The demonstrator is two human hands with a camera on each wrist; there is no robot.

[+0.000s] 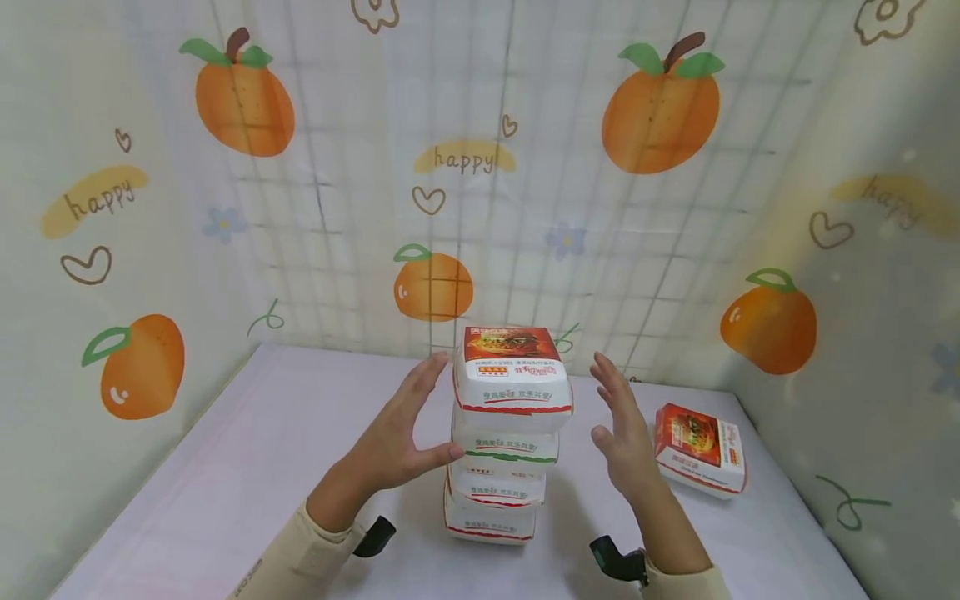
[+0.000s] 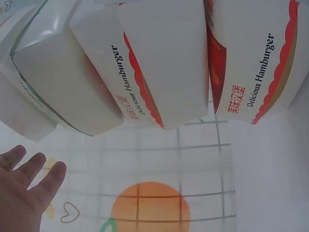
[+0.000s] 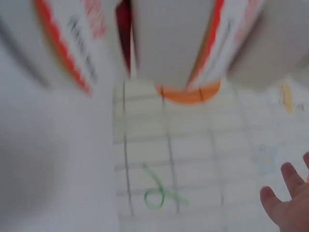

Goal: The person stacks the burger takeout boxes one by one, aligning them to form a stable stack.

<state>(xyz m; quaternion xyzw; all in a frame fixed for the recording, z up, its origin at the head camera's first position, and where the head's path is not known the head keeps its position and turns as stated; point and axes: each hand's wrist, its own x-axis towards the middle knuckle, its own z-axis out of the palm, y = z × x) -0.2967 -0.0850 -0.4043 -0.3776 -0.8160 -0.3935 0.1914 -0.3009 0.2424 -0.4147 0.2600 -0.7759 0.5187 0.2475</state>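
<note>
From the head view, you have four burger boxes in one upright stack [image 1: 495,462] on the worktop [image 1: 285,433]. All look closed, so you cannot tell what, if anything, is inside. The top box [image 1: 513,387] shows a burger picture on its red lid panel and red trim on its front. Below it the second box [image 1: 510,446] is edged in green, while the third box [image 1: 498,492] and bottom box [image 1: 491,525] have red edging. A loose box [image 1: 701,450], closed too, sits near the worktop's right side.

Your left hand [image 1: 397,437] is beside the stack's upper part, its grip wide and holding nothing; whether the thumb touches the second box you cannot tell. Your right hand [image 1: 626,442] stands between stack and loose box, apart from both, its grip likewise spread and bare.

In the left wrist view, your stack runs sideways across the upper part, "Delicious Hamburger" printed on the lower two boxes. Your left fingers [image 2: 31,166] are spread, apart from the cartons.

In the right wrist view, the boxes are blurred along the top; your right fingers [image 3: 293,179] extend well below them.
</note>
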